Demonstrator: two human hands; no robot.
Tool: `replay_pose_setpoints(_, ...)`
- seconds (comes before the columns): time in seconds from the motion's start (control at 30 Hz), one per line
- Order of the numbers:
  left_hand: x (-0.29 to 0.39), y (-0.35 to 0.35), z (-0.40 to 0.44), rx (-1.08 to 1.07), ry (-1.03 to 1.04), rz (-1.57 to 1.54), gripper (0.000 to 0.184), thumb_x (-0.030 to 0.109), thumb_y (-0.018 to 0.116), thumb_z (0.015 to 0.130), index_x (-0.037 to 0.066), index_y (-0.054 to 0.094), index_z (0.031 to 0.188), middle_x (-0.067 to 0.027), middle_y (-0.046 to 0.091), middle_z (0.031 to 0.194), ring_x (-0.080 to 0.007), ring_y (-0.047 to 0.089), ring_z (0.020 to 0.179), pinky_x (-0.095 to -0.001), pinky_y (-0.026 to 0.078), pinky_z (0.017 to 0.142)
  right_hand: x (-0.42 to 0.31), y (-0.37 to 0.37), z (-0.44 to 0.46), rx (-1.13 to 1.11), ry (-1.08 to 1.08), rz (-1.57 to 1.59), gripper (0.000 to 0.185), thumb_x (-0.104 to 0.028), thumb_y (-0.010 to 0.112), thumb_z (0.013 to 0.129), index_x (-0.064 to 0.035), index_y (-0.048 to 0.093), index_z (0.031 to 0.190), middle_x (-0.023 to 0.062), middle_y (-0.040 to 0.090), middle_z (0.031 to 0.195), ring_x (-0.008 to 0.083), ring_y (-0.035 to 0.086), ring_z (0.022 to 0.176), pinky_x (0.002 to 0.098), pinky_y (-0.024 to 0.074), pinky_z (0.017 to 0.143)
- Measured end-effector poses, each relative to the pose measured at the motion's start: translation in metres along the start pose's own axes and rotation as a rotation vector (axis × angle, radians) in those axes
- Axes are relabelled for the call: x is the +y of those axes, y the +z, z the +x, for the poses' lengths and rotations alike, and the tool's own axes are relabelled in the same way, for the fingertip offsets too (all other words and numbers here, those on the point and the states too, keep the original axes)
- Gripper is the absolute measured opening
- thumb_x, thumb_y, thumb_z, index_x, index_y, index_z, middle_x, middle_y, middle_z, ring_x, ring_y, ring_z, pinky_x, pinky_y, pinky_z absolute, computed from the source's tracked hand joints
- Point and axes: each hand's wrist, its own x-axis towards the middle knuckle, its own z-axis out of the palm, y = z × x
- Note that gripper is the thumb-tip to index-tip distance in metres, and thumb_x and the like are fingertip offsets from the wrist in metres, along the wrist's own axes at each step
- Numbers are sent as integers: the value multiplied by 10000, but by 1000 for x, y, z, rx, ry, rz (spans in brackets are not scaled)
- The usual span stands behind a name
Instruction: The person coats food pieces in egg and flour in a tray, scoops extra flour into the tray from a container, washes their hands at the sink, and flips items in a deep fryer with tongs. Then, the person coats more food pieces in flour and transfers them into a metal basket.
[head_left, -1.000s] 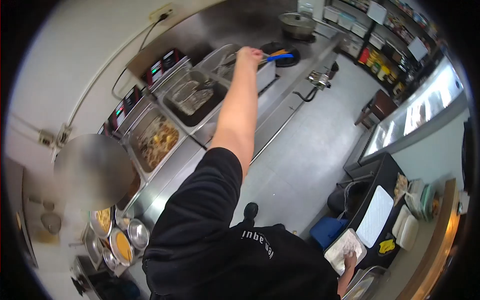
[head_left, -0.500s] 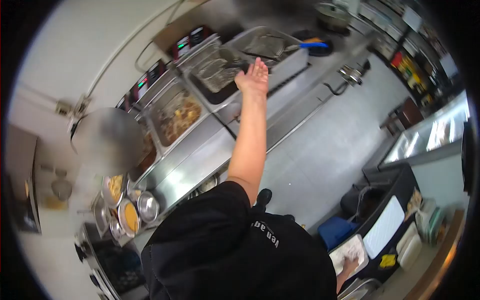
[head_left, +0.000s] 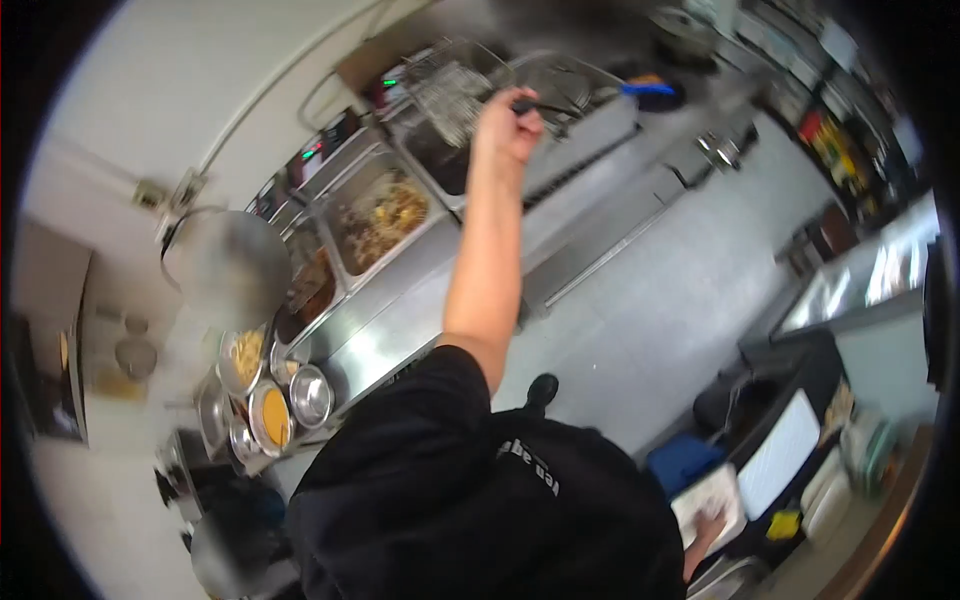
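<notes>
My left hand [head_left: 512, 125] is closed on the black handle of a wire fryer basket [head_left: 455, 100]. That basket is raised and tilted over a fryer well [head_left: 435, 155] of dark oil. More wire baskets rest in the metal container [head_left: 590, 125] to its right. Food bubbles in the neighbouring fryer well [head_left: 380, 220]. At the lower right, my right hand [head_left: 710, 527] reaches into a white tray [head_left: 737, 515] of white powder. Its fingers are blurred and partly hidden, so I cannot tell whether they hold anything.
Metal bowls [head_left: 312, 395], one with orange liquid [head_left: 271, 415], stand at the left. Blue-handled tongs or a utensil [head_left: 647, 89] lies on a black pan. Beside the tray are a white board [head_left: 780, 455] and a yellow item [head_left: 783, 525]. A blurred round shape covers the left side.
My left hand was open above the fryer and is now closed on the basket's handle. The basket has risen from the well. The view has shifted, and my right hand remains at the powder tray.
</notes>
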Motion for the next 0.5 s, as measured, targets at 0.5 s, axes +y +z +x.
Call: replay_pose_setpoints(0.5,-220,149,-206,-638,-914,158,260,153,447,912,-41,449,1086,-5,511,832,-58,324,469,-202,275,407,-68,-54,-34,-28,217,-88,655,-304,764,590,-70,555,1165,258,513,1130,389,521,1041,383,407,923)
